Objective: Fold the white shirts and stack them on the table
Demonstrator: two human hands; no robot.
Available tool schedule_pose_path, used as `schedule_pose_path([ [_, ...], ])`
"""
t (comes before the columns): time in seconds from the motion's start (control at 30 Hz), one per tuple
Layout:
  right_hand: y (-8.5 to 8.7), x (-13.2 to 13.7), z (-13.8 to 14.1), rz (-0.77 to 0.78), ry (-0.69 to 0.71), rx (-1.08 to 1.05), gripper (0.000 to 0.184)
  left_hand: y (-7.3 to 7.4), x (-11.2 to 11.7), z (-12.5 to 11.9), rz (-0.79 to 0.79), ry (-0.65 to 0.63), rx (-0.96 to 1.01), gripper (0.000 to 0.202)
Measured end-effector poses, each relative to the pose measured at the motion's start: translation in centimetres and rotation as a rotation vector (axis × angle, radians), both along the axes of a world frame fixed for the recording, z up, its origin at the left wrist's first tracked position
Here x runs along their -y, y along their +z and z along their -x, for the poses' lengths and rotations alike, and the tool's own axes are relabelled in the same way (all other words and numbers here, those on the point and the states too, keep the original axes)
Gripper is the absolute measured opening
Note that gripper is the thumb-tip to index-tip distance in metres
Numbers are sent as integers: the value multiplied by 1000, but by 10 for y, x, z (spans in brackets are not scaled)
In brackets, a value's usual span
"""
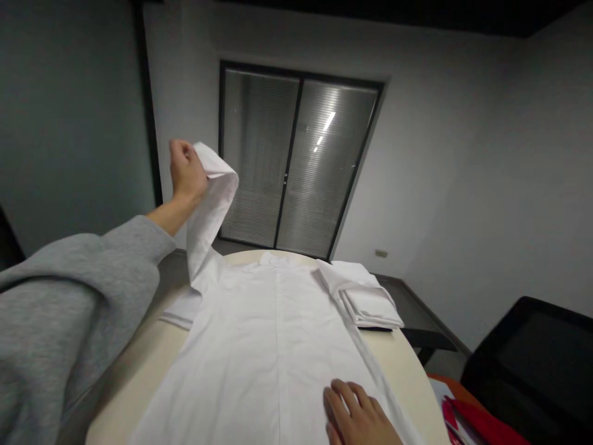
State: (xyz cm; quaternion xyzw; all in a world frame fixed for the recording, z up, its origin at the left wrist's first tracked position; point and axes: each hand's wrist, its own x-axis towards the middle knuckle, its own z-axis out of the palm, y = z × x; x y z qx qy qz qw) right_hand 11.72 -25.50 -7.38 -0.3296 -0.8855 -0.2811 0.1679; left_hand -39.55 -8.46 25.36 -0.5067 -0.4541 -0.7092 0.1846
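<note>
Left hand [186, 170], upper left, pinches the raised sleeve [210, 204] cuff of the white shirt [264, 346], whose long axis runs up-frame along the surface [139, 377]; right hand [359, 417], fingers spread, presses its lower hem.

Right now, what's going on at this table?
A person in a grey sweatshirt is handling a white shirt spread flat on a pale round table. The left hand grips the end of one sleeve and holds it lifted above the table, while the right hand lies flat on the shirt's lower part. A folded stack of white cloth sits at the table's far right, another white piece lies at the left, and a black chair stands to the right.
</note>
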Motion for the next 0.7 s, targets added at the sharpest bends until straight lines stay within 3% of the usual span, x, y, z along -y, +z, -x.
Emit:
schedule_pose_path([
  [0.1, 9, 10, 3, 25, -10, -23, 49, -24, 2, -52, 21, -11, 86, 8],
  [0.2, 16, 19, 6, 103, -35, -55, 46, -58, 8, -115, 46, -104, -69, 10],
  [0.27, 17, 23, 7, 170, -58, -89, 54, -89, 14, -160, 88, -218, -193, 11],
  [0.33, 13, 24, 6, 247, -97, -155, 69, -123, 24, -202, 234, -372, -304, 13],
  [0.43, -1, 21, 0, 374, -152, -286, 91, -174, 48, -251, 614, -640, -536, 16],
  [0.5, -12, 16, -6, 453, -165, -372, 97, -198, 68, -268, 809, -790, -716, 17],
  [0.57, -19, 11, -13, 530, -175, -443, 97, -211, 88, -271, 924, -849, -840, 26],
  [0.63, -18, 8, -19, 613, -183, -482, 91, -214, 106, -262, 1001, -834, -882, 30],
  [0.7, -7, 6, -23, 711, -184, -492, 84, -213, 121, -243, 1084, -779, -864, 28],
])
